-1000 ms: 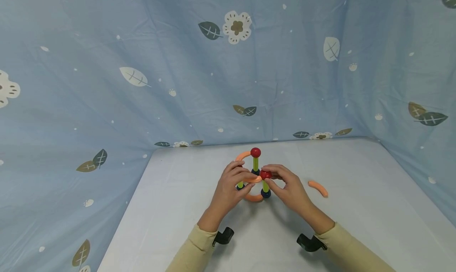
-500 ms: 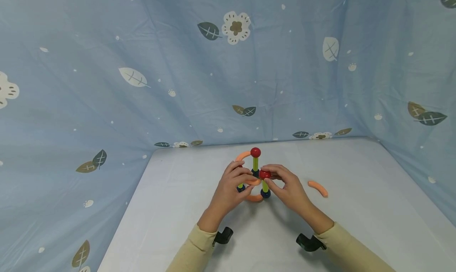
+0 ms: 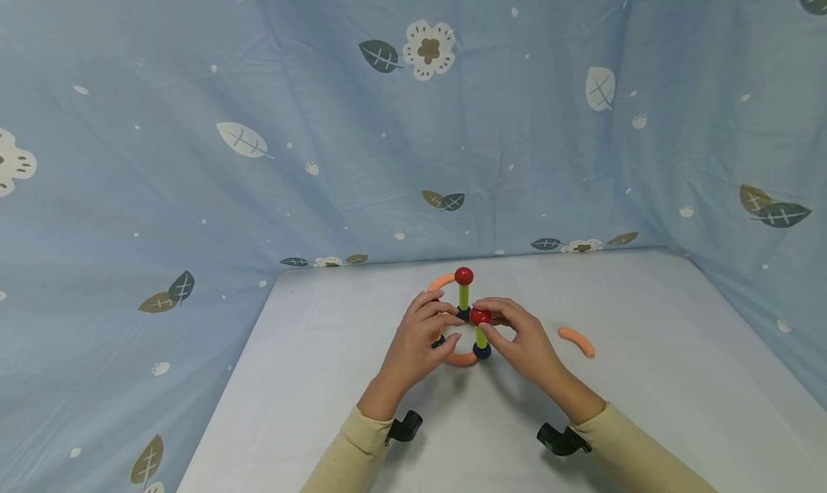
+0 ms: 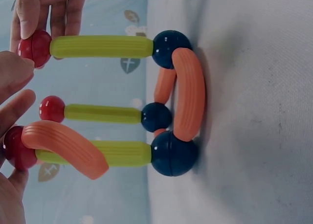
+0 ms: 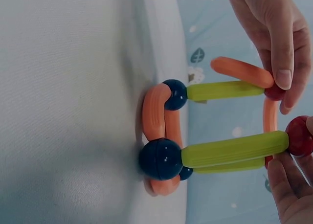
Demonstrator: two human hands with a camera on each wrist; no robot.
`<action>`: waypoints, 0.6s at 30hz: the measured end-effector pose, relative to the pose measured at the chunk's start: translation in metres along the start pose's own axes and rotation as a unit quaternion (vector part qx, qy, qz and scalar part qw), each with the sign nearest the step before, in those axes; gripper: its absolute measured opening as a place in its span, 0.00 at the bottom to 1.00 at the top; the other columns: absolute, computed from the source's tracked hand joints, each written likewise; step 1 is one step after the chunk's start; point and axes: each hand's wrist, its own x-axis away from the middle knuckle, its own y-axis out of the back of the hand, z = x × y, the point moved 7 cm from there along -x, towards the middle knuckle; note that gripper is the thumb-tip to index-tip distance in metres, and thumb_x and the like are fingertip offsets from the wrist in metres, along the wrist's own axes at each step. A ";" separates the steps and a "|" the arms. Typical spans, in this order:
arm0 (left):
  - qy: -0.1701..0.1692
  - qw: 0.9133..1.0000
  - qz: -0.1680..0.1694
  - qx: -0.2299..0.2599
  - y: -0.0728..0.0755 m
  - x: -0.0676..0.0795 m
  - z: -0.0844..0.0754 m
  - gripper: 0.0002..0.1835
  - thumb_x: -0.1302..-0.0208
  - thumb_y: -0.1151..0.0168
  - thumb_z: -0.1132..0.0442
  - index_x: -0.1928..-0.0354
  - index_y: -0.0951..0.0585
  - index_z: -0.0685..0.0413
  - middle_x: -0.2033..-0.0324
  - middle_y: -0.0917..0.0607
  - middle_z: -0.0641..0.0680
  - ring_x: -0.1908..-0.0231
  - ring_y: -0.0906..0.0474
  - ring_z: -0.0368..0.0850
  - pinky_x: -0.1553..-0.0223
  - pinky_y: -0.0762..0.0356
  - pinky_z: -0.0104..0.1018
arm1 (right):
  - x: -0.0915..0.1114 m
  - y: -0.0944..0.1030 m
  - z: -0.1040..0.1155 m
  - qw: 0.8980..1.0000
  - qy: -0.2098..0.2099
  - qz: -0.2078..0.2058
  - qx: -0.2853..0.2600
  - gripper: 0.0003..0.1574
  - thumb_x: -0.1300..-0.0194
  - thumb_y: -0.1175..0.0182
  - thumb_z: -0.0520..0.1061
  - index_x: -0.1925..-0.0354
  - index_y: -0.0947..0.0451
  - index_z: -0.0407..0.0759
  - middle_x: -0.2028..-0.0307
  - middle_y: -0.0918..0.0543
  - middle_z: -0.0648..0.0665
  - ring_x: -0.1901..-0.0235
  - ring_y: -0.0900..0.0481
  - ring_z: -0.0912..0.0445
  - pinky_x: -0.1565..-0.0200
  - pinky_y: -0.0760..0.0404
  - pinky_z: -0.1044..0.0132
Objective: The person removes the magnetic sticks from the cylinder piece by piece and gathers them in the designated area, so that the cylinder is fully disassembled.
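A magnetic stick-and-ball frame stands on the table: three yellow-green sticks [image 5: 234, 148] rise from navy balls [image 4: 171, 153] to red balls [image 3: 464, 276]. Curved orange sticks [image 4: 190, 94] link the navy balls. My left hand [image 3: 413, 342] pinches the left red ball [image 4: 19, 148] between thumb and fingers. From that ball a curved orange stick [image 4: 68, 145] slants downward, its other end free. My right hand [image 3: 523, 339] pinches the right red ball [image 5: 299, 136] on its upright stick. Another curved orange stick [image 3: 442, 283] runs to the far red ball. In the head view, my left hand hides the left upright's top.
A loose curved orange stick [image 3: 577, 341] lies on the white table [image 3: 646, 378], right of my right hand. A blue patterned cloth [image 3: 517, 134] hangs behind the table. Black camera mounts [image 3: 405, 427] sit at both wrists.
The curved orange stick between my hands has dropped from beside the right red ball and left the head view's sight. My left fingers have shifted slightly; the right hand stays nearly still.
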 end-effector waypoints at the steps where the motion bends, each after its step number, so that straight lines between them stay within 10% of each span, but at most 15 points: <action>1: 0.000 1.000 -0.001 0.001 0.000 0.000 0.000 0.08 0.39 0.26 0.63 0.57 0.12 0.50 0.52 0.15 0.49 0.31 0.32 0.49 0.26 0.44 0.54 | 0.000 0.000 0.000 1.000 0.000 0.001 0.001 0.25 0.33 0.33 0.34 0.40 0.21 0.48 0.44 0.18 0.48 0.51 0.17 0.54 0.50 0.15 0.53; 18: 0.007 1.000 -0.018 0.010 0.004 0.001 -0.001 0.14 0.40 0.24 0.62 0.52 0.13 0.51 0.49 0.15 0.49 0.31 0.32 0.51 0.27 0.47 0.62 | 0.000 -0.001 -0.002 1.000 -0.002 0.004 0.009 0.26 0.35 0.33 0.32 0.40 0.21 0.45 0.44 0.19 0.48 0.51 0.17 0.55 0.50 0.15 0.54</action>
